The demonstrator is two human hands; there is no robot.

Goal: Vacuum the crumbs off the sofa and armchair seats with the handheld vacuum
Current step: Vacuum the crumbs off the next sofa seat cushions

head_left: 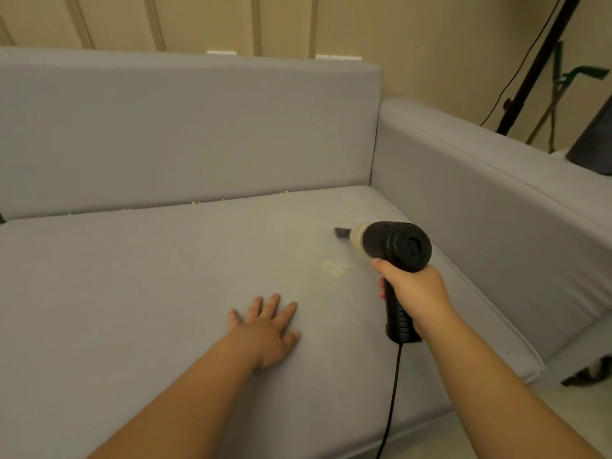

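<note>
My right hand (412,288) grips the handle of a black handheld vacuum (394,245). Its dark nozzle points left and touches the grey sofa seat (165,293) near the right end. A clear section behind the nozzle shows pale crumbs inside. A small patch of crumbs (336,267) lies on the seat just in front of the vacuum body, between my two hands. More crumbs (195,203) dot the seam along the backrest. My left hand (268,329) rests flat on the seat with its fingers spread, left of the vacuum.
The vacuum's black cord (392,402) hangs down from the handle over the seat's front edge. The sofa's right armrest (496,180) rises just beyond the vacuum. A black stand with cables (530,71) and a dark object (592,144) stand behind the armrest.
</note>
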